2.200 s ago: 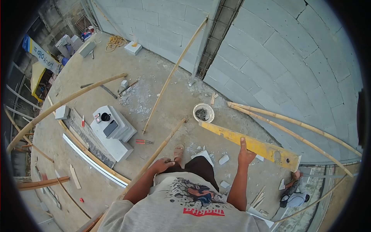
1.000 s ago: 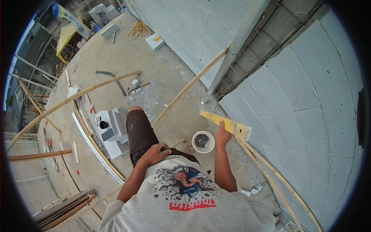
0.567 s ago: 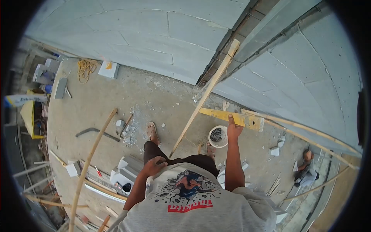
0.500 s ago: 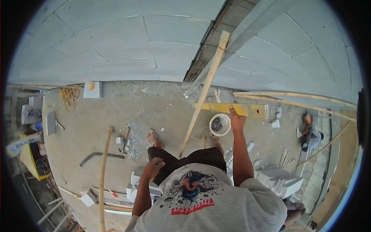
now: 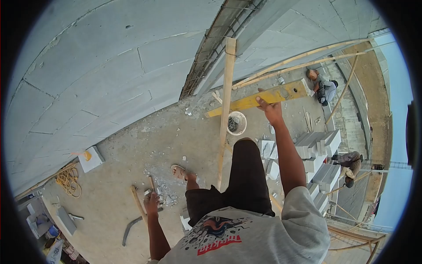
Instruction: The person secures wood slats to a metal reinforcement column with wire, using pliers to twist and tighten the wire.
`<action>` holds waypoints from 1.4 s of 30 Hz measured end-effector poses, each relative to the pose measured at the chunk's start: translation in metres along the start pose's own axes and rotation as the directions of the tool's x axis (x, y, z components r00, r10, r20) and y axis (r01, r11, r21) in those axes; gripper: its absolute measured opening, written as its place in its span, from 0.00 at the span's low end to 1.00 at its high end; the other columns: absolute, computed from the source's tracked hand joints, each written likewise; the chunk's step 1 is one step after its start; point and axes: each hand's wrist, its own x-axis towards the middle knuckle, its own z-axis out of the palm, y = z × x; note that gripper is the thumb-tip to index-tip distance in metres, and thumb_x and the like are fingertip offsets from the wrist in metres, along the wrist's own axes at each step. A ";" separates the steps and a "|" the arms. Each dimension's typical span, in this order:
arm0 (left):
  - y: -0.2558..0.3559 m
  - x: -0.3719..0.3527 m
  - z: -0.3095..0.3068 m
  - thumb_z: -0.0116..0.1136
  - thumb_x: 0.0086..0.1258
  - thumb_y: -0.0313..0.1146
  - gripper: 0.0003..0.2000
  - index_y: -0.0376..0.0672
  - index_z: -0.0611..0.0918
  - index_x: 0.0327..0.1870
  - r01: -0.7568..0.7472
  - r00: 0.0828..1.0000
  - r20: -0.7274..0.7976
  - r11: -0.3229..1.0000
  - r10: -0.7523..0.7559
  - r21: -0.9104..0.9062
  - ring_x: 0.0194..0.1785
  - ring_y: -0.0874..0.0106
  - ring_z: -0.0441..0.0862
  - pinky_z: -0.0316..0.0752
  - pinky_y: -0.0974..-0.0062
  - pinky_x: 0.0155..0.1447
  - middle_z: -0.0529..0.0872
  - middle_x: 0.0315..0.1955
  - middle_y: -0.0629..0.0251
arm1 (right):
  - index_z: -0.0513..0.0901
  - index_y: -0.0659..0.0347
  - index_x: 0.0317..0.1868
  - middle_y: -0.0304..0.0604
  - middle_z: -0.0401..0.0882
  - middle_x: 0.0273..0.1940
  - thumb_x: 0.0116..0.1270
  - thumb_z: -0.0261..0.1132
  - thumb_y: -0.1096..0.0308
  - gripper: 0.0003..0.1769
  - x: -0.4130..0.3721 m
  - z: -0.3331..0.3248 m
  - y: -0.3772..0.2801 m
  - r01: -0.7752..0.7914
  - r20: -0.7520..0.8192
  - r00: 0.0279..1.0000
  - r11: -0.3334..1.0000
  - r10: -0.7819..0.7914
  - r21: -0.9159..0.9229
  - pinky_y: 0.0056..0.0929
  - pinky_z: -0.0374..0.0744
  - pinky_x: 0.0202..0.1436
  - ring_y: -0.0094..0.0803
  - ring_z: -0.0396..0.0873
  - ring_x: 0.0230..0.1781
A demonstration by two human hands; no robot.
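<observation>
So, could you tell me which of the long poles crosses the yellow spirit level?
The squared timber batten by the rebar column; the spirit level in the right hand passes across it, while the bamboo poles lie beyond.

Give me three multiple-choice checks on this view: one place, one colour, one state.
1. Where is the white bucket? A) on a shelf B) on the floor C) in a hand
2. What colour is the spirit level? A) yellow B) red C) blue
3. What is the right hand doing? A) hanging empty B) lying flat on the wall C) gripping the level

Key: 1 B, it stands on the concrete beside the leaning batten. 2 A, its whole body is yellow. 3 C, the hand clasps the level near its middle.
</observation>
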 end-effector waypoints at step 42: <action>0.013 -0.054 0.090 0.60 0.68 0.42 0.18 0.36 0.80 0.51 -0.011 0.999 -0.027 0.896 0.025 0.444 0.38 0.75 0.83 0.75 0.77 0.38 0.85 0.38 0.64 | 0.83 0.69 0.40 0.49 0.86 0.35 0.60 0.70 0.70 0.11 0.076 0.101 0.128 0.162 0.118 0.982 0.982 -0.150 -0.101 0.33 0.78 0.39 0.39 0.85 0.35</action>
